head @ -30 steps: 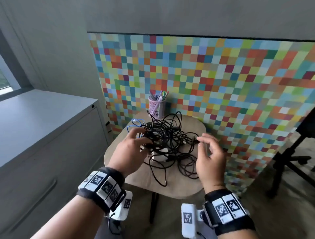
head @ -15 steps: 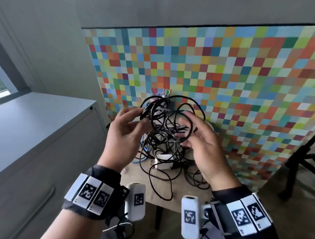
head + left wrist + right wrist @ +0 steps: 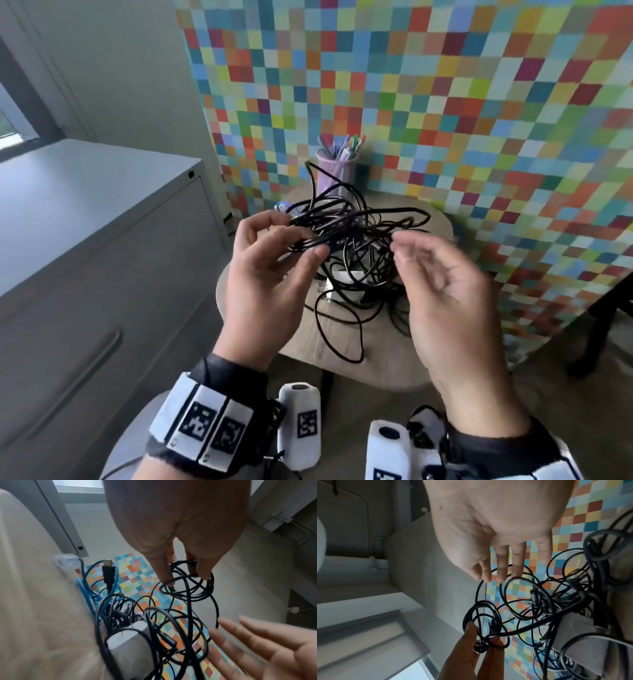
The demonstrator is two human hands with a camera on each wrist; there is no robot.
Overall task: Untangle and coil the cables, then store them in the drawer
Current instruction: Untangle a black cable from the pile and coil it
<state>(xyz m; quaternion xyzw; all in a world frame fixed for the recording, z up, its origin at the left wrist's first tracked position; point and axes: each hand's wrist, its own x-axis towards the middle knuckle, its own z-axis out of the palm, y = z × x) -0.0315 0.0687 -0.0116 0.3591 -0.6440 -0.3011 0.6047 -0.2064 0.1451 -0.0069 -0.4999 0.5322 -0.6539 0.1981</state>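
Left hand: the left hand (image 3: pixel 270 274) is raised over the table (image 3: pixel 346 366), and a bunch of black loops is pinched between thumb and fingertips (image 3: pixel 167 580); the same pinch is seen from the right wrist view.
Right hand: the right hand (image 3: pixel 448 294) is held just beside the tangle, palm turned inward, fingers (image 3: pixel 502 563) spread and nearly straight; nothing is gripped, and the outline is blurred.
Black cables: a knotted mass of black cables (image 3: pixel 356 240) is seen, its upper loops lifted by the left hand, its lower loops trailing down onto the tabletop, 1 long loop (image 3: pixel 339 329) hanging toward the near edge.
White adapter: a white adapter block (image 3: pixel 346 284) is caught inside the tangle, wrapped round by black strands, resting on or just over the table; which cannot be told.
Blue cable: a blue cable (image 3: pixel 96 582) is seen beside a black USB plug (image 3: pixel 108 569) at the far left of the heap.
Pen cup: a lilac mesh cup of pens (image 3: pixel 337 168) stands upright at the back of the table, against the chequered panel (image 3: pixel 479 102).
Cabinet: a grey cabinet (image 3: pixel 102 240) stands to the left, its drawer front (image 3: pixel 85 342) closed, well apart from the cables.
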